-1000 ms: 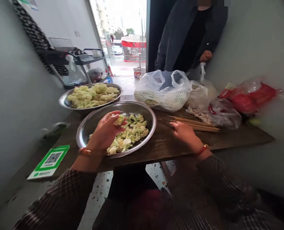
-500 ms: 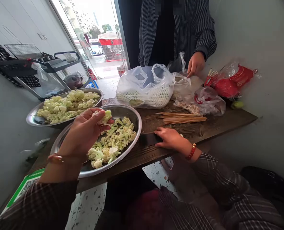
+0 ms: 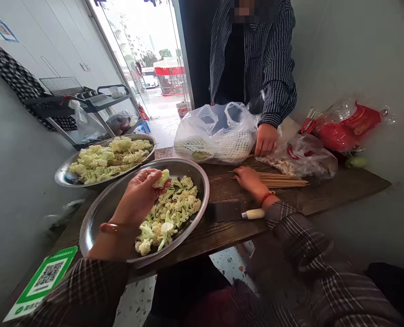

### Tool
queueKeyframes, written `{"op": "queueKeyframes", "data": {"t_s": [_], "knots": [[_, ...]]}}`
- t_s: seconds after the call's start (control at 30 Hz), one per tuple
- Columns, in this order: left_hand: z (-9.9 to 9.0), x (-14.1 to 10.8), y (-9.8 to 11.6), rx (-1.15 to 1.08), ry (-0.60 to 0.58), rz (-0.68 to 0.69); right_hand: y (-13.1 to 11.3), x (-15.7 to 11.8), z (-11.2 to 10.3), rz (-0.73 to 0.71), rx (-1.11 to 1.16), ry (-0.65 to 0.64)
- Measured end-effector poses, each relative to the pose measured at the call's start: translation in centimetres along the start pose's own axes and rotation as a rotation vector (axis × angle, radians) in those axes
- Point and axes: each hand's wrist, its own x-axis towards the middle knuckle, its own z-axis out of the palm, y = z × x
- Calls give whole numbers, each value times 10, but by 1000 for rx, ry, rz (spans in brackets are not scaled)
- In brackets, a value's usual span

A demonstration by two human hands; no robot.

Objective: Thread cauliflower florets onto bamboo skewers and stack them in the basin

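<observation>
My left hand point(image 3: 141, 193) pinches a pale cauliflower floret point(image 3: 162, 178) above a wide metal basin point(image 3: 92, 223). Cut cauliflower pieces point(image 3: 174, 206) lie in the basin's right part. My right hand point(image 3: 250, 180), with a red bead bracelet on its wrist, is at the left ends of a bundle of wooden skewers point(image 3: 285, 180). Its fingers are closed over the skewer tips; how many they grip is hidden. Just below that hand lies a cleaver with a dark blade point(image 3: 224, 211) and a light wooden handle point(image 3: 253, 214).
A second metal basin point(image 3: 62, 177) heaped with skewered cauliflower stands behind left. Across the table, a co-worker's hand point(image 3: 266, 139) is beside a white plastic bag point(image 3: 215, 136). Right of it are a clear bag point(image 3: 319, 161) and red packaging point(image 3: 338, 134). A green QR card point(image 3: 48, 277) lies front left.
My right hand has left the cleaver and moved up to the skewers, uncovering the wooden handle. The co-worker's hand has come lower, towards the table. My left hand still holds the floret.
</observation>
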Motion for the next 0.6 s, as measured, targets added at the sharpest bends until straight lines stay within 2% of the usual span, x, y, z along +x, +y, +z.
{"op": "queueKeyframes", "data": {"t_s": [0.23, 0.6], "knots": [[6, -8, 2, 10, 14, 4, 7, 5, 18, 8, -44, 23], [7, -11, 1, -14, -2, 16, 13, -11, 12, -138, -6, 130]]}}
